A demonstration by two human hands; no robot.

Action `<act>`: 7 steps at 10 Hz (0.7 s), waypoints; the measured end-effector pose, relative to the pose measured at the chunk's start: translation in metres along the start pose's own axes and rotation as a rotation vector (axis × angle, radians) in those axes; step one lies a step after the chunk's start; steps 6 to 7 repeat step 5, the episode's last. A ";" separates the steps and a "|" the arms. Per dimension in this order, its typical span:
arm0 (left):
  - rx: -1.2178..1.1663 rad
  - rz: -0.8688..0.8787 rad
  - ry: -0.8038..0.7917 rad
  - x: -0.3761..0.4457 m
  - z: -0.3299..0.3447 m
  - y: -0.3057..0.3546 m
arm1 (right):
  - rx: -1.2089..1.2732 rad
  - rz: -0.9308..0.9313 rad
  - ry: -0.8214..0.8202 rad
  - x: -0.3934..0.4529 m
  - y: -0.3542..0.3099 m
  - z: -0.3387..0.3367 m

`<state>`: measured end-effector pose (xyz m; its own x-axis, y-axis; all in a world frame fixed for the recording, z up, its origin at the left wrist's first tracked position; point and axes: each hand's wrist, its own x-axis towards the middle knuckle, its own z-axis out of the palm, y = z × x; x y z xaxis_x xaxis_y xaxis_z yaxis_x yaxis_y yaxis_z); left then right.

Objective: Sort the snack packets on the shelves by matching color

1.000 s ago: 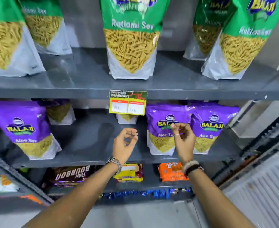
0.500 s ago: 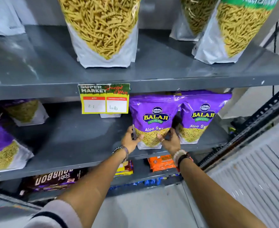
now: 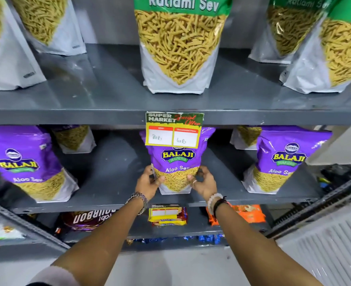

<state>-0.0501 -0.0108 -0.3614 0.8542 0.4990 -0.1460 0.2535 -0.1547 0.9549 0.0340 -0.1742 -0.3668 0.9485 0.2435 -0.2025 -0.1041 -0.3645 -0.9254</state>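
A purple Aloo Sev packet [image 3: 177, 162] stands upright in the middle of the middle shelf [image 3: 112, 178], its top hidden behind a price tag. My left hand [image 3: 148, 181] grips its lower left edge and my right hand [image 3: 203, 182] grips its lower right edge. Other purple packets stand at the left [image 3: 23, 164] and right [image 3: 284, 159] of the same shelf, with more behind them. Green Ratlami Sev packets, one in the centre [image 3: 179, 44], line the upper shelf [image 3: 108, 96].
A yellow price tag [image 3: 173, 131] hangs from the upper shelf's front edge. On the lower shelf lie a brown Bourbon pack [image 3: 87, 219], a yellow pack [image 3: 168, 215] and an orange pack [image 3: 246, 213]. A slanted metal rack [image 3: 323, 203] runs along the right.
Both hands took hold of the purple packet that stood beside the right one and slid it left to the shelf's middle, under the price tag. The view shifted with it.
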 end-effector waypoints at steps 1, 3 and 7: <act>-0.010 -0.012 0.019 -0.003 -0.014 -0.002 | 0.030 0.000 -0.012 -0.002 0.000 0.016; -0.032 -0.023 0.001 -0.003 -0.025 -0.009 | 0.097 0.015 -0.010 -0.008 0.001 0.025; 0.029 0.043 0.077 -0.003 -0.028 -0.015 | 0.097 0.023 0.005 -0.017 -0.008 0.021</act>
